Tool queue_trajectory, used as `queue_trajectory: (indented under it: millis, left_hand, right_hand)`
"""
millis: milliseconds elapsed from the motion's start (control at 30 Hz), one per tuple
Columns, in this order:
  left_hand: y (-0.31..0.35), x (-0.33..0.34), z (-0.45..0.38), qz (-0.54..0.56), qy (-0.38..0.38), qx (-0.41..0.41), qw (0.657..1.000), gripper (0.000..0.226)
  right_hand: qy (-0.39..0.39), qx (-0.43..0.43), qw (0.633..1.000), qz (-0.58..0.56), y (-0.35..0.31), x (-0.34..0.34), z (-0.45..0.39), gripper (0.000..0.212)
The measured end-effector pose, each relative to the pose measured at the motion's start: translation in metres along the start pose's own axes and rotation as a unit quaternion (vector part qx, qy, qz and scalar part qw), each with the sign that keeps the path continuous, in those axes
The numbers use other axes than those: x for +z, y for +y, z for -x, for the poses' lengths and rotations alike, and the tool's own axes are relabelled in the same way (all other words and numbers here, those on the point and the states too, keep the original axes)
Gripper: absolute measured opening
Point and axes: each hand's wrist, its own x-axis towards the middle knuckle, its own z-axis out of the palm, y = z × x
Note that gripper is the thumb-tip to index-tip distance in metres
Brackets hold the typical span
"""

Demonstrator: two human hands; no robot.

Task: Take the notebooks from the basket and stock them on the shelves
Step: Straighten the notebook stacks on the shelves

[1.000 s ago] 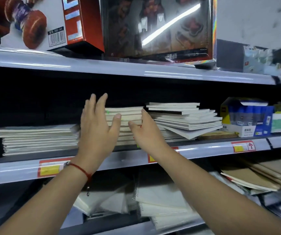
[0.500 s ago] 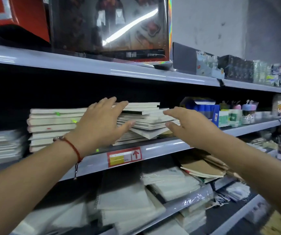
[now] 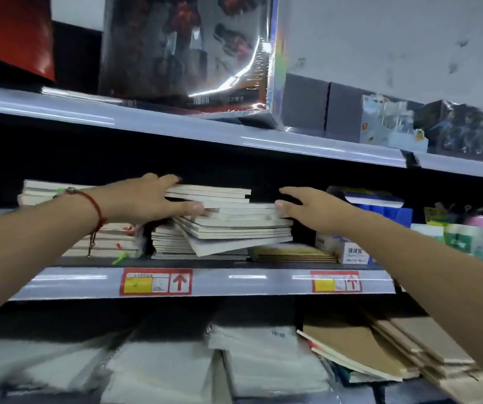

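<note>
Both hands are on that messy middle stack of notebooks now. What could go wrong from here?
1. The lower white notebooks in the stack are skewed and tilted, one corner jutting toward the grey shelf edge; squeezing from both sides may push them off.
2. The left hand grips only the upper notebooks, so the lower ones could shift unevenly.
3. The right hand sits close to the blue and white box and might knock it.

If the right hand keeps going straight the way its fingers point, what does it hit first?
Most likely the right end of the messy notebook stack: the right hand points left and into the shelf, its thumb already at the stack's edge. Depth is hard to judge.
</note>
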Motion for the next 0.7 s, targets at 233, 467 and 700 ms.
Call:
queue_trajectory:
  millis: [233, 467, 700]
  left_hand:
    - [0.017, -0.009, 0.003, 0.034, -0.017, -0.029, 0.999, 0.117]
    - [0.024, -0.003, 0.000, 0.078, 0.000, -0.027, 0.997, 0.104]
    - [0.019, 0.007, 0.000, 0.237, 0.040, 0.014, 0.971, 0.057]
  right_hand:
    - [-0.057, 0.015, 0.986, -0.154, 0.007, 0.016, -0.026, 0.072]
    - [-0.058, 0.077, 0.953, -0.288, 0.009, 0.026, -0.034, 0.070]
    - [0.012, 0.125, 0.890, -0.439, -0.008, 0.038, -0.039, 0.063]
